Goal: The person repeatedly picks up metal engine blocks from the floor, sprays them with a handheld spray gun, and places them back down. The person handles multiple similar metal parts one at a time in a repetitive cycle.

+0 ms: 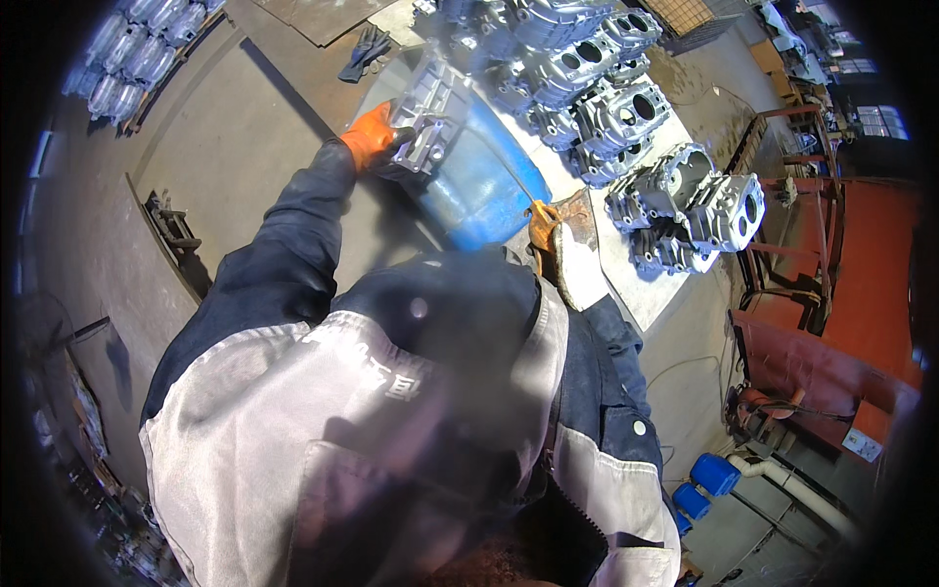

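Note:
My left hand (370,137), in an orange glove with dark fingertips, is closed on the near left edge of a grey metal casting (435,112). The casting is tilted over a blue plastic drum (484,191); I cannot tell whether it rests on it. To the right, my right hand (548,233) wears a worn orange-and-white work glove. Its fingers are wrapped round a thin rod-like tool (509,161) that points up and left toward the casting. Whether the tool's far end touches the casting is not clear.
Several grey housings (621,112) stand in rows on a pale board (641,289) to the right. Dark gloves (366,53) lie beyond my left hand. More castings (147,49) are stacked far left. Red metal panels (875,274) and blue motors (714,474) are at right.

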Tool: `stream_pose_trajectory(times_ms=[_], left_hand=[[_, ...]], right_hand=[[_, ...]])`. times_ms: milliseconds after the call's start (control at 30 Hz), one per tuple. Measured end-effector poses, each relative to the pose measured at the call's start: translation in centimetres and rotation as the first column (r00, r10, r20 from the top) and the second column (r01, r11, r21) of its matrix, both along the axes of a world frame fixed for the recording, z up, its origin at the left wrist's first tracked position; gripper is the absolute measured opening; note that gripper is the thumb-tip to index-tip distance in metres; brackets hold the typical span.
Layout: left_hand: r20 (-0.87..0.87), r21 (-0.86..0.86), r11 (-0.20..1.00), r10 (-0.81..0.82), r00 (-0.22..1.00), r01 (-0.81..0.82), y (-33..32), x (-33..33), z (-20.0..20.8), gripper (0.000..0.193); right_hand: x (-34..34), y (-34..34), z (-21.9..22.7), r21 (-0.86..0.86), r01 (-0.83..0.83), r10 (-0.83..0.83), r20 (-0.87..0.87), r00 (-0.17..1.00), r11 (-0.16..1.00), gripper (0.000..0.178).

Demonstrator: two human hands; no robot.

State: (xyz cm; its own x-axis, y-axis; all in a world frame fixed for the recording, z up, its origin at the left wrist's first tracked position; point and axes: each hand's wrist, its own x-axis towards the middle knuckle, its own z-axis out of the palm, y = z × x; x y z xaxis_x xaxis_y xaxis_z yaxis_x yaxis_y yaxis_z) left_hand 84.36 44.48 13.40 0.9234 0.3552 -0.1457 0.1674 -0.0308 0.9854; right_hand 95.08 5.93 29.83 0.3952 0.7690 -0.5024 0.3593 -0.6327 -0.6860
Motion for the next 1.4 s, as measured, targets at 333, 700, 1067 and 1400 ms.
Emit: stream_pose_trajectory(times_ms=[333, 700, 1067, 1400], left_hand=[[0.036, 0.135, 0.991, -0.006, 0.999, 0.001, 0.0, 0.2, -0.5, 0.068], [-0.046, 0.162, 0.986, 0.033, 0.998, -0.025, 0.3, 0.4, -1.5, 0.066], [-0.094, 0.166, 0.985, 0.053, 0.994, -0.037, 0.1, 0.6, -1.0, 0.071], [-0.200, 0.646, 0.758, 0.051, 0.978, 0.092, -5.1, 0.4, 1.0, 0.064]], right_hand=[[-1.3, -0.2, 0.8, 0.294, -0.037, -0.046, 0.272, 0.961, 0.955, 0.039], [-2.0, -0.4, 0.9, 0.196, -0.066, -0.009, 0.355, 0.935, 0.978, 0.038], [-2.4, -2.1, -0.9, 0.335, 0.519, -0.390, -0.382, 0.838, 0.786, 0.054], [3.9, -9.5, -2.6, 0.240, 0.730, -0.527, -0.554, 0.645, 0.640, 0.069]])
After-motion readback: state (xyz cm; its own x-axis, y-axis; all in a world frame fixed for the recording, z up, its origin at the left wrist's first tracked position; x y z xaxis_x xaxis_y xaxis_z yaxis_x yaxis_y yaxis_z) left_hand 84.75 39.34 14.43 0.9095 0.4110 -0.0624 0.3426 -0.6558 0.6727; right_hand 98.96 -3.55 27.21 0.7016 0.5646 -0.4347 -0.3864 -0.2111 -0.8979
